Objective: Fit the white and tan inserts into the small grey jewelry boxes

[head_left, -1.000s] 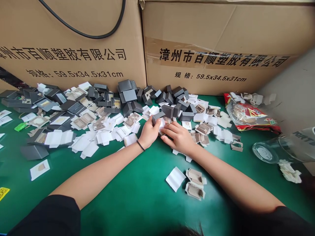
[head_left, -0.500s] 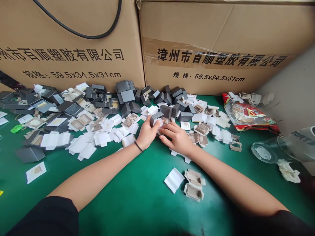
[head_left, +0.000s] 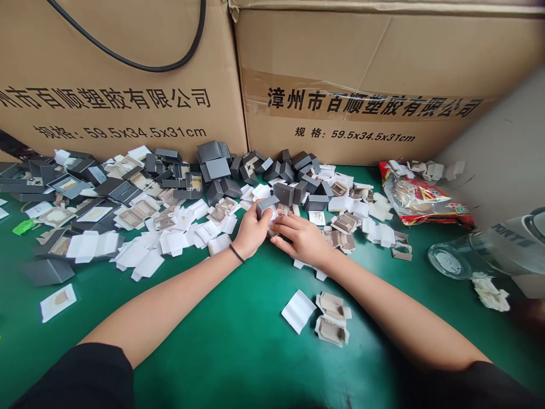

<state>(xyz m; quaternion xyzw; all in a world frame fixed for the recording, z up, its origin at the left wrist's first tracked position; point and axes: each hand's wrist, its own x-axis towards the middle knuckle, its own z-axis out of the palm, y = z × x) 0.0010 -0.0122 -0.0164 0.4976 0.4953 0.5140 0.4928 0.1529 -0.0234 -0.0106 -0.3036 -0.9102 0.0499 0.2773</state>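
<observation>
My left hand (head_left: 251, 232) is closed around a small grey box (head_left: 268, 205), its thumb on a white piece at the box's near side. From the right, my right hand (head_left: 301, 236) meets the box with its fingers bent and held together at the white piece. My fingers hide most of that piece and the lower part of the box. Behind my hands lies a heap of dark grey boxes (head_left: 284, 193). Folded white cards (head_left: 208, 230) are scattered to the left. Nearer me lie a flat white card (head_left: 298, 311) and a folded grey-brown cardboard insert (head_left: 332, 319).
Two large cardboard cartons (head_left: 340, 51) stand along the back, with a black cable (head_left: 162, 69) hanging before the left one. At the right are a red snack bag (head_left: 426, 199), a clear bottle lying over (head_left: 451, 261) and crumpled tissue (head_left: 490, 293). The table (head_left: 204, 335) is green.
The view has shifted slightly. Both hands stay together at the small grey box, which is tilted a little differently in my left hand, showing more of its side.
</observation>
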